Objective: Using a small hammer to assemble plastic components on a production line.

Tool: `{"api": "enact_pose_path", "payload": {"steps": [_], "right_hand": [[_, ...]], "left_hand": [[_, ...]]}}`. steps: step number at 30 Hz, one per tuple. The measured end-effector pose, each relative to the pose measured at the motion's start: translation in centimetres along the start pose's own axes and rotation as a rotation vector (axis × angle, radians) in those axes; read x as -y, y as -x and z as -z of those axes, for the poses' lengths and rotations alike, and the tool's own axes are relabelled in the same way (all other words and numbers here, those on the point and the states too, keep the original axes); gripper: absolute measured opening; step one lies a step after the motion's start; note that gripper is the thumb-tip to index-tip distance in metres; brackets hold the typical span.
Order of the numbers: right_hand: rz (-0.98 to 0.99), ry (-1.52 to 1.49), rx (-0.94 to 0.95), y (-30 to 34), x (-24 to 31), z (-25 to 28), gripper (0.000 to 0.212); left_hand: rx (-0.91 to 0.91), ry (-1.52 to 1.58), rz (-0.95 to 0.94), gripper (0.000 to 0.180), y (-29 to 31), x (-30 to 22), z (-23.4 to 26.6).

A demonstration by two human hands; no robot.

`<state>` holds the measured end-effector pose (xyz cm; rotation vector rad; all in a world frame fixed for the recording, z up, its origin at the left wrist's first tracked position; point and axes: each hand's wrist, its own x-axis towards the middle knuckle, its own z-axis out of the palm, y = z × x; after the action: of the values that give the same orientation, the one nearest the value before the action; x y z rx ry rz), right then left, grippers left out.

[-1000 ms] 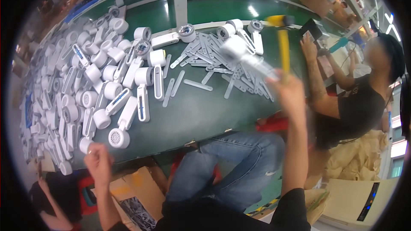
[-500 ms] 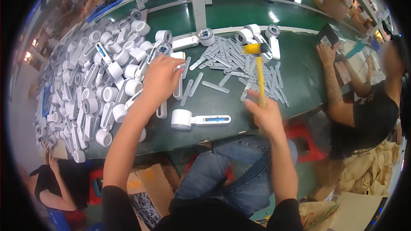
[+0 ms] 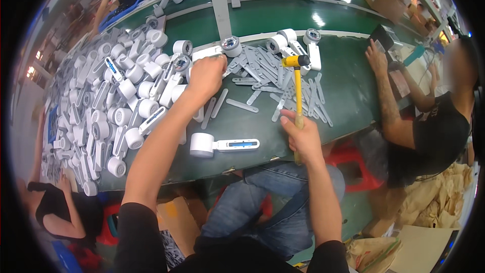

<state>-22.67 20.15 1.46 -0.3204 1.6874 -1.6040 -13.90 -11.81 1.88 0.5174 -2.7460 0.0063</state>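
Note:
My right hand point(image 3: 303, 140) is closed round the handle of a small hammer point(image 3: 298, 91), held upright with its yellow-and-black head at the top. My left hand point(image 3: 208, 75) reaches over the far side of the table, beside a pile of flat grey strips point(image 3: 257, 68). Its fingers are curled together, and whatever they hold is hidden. In front of me lies a white handheld device point(image 3: 203, 145) with a round head, its handle showing a blue strip in a long slot. A loose grey strip point(image 3: 242, 105) rests between my hands.
Many similar white devices point(image 3: 108, 116) are heaped on the left of the green table point(image 3: 348, 71). Several more stand behind the strips. A metal post point(image 3: 219, 5) rises at the back. One person point(image 3: 429, 126) works at the right, others at the left. An open carton point(image 3: 177, 217) sits below.
My left hand has moved forward and right, toward the strip pile. The hammer stays upright in my right hand. The whole view has shifted slightly.

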Motion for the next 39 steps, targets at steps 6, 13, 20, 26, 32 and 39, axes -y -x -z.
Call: {"api": "enact_pose_path", "payload": {"steps": [6, 13, 20, 26, 32, 39], "right_hand": [[0.174, 0.055, 0.002, 1.6, -0.1, -1.3, 0.041], [0.365, 0.2, 0.205, 4.2, -0.1, -4.1, 0.031], [0.175, 0.22, 0.258, 4.8, 0.1, -4.6, 0.025], [0.204, 0.427, 0.217, 3.8, 0.4, -5.4, 0.025], [0.217, 0.528, 0.291, 2.6, 0.4, -5.5, 0.022], [0.125, 0.622, 0.305, 2.5, 1.4, -5.6, 0.026]], "left_hand": [[0.14, 0.827, 0.251, 0.022, 8.4, -3.3, 9.9], [0.244, 1.058, 0.31, 0.016, 14.5, -8.5, 10.8], [0.028, 0.903, 0.234, 0.029, 17.1, -8.0, 8.1], [-0.187, 0.531, 0.014, 0.056, 19.1, -6.8, 5.7], [-0.194, 0.625, 0.051, 0.05, 19.2, -6.7, 4.7], [-0.272, 0.557, -0.195, 0.026, 18.6, -5.9, 4.2]]}}
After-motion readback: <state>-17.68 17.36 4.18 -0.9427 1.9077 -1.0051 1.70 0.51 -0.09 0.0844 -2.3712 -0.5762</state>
